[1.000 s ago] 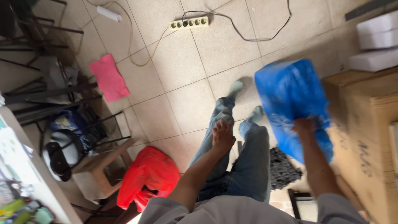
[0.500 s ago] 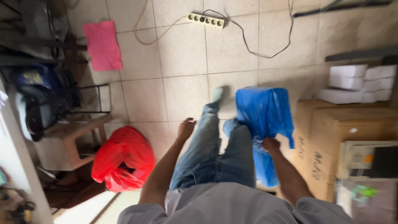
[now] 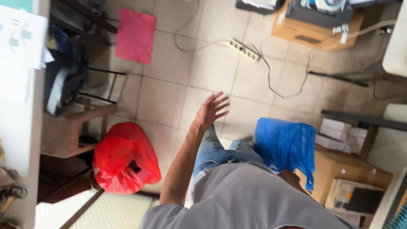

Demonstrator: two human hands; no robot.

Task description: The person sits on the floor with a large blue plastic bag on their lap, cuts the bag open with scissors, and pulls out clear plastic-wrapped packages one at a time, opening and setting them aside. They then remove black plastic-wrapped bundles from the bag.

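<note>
Over tiled floor, left hand (image 3: 212,110) open w/ fingers spread, right hand (image 3: 292,176) gripping blue bag (image 3: 284,146), red bag (image 3: 125,159) nr left

A cluttered storeroom or workroom: tiled floor (image 3: 169,97), cardboard boxes (image 3: 339,165) at four o'clock, power strip (image 3: 244,49) with trailing cables at twelve, chair (image 3: 72,127) at nine.

The person wears a grey short-sleeved T-shirt (image 3: 250,199) and faded blue jeans (image 3: 216,150), with both forearms bare below the sleeves.
</note>
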